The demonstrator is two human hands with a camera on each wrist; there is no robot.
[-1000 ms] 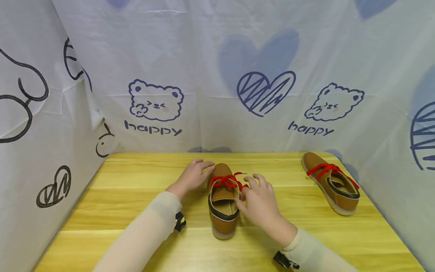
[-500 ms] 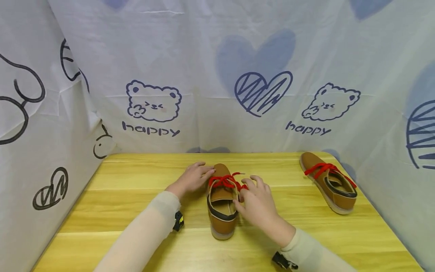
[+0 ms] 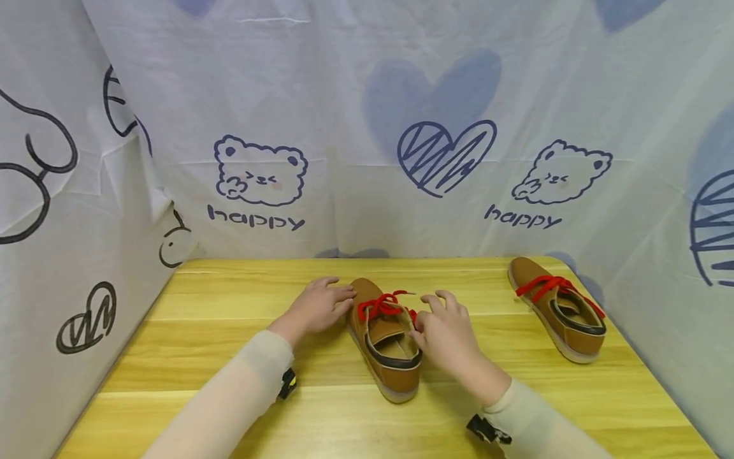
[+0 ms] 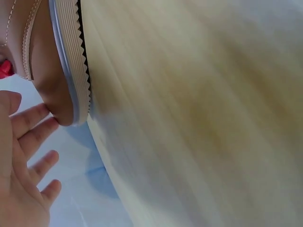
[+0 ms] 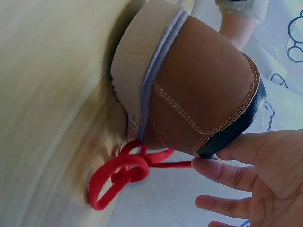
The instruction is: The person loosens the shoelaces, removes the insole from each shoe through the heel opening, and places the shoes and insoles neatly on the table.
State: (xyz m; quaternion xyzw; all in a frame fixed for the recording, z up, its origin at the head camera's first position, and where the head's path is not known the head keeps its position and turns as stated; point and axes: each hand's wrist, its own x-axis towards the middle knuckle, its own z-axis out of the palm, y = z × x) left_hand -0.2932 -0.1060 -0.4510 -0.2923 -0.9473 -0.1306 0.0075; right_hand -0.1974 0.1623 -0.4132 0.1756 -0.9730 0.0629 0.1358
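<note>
A brown shoe (image 3: 398, 376) with red laces (image 3: 383, 307) stands on the wooden table, toe pointing away and a little to the left. My right hand (image 3: 450, 331) pinches its collar on the right side between thumb and index finger, as the right wrist view shows, while the other fingers stay loose. At the toe, my left hand (image 3: 315, 306) touches the shoe's side with its fingertips; its fingers (image 4: 42, 135) are nearly straight. A red lace loop (image 5: 118, 175) hangs beside the sole in the right wrist view.
Another brown shoe (image 3: 579, 341) with red laces stands near the table's right edge, toe angled left. Behind the wooden table (image 3: 229, 363) hangs a white printed cloth (image 3: 355, 127), which also lines both sides.
The middle shoe has turned: its toe swung left and its heel right. My left hand shifted left with the toe, and my right hand moved slightly right with the collar.
</note>
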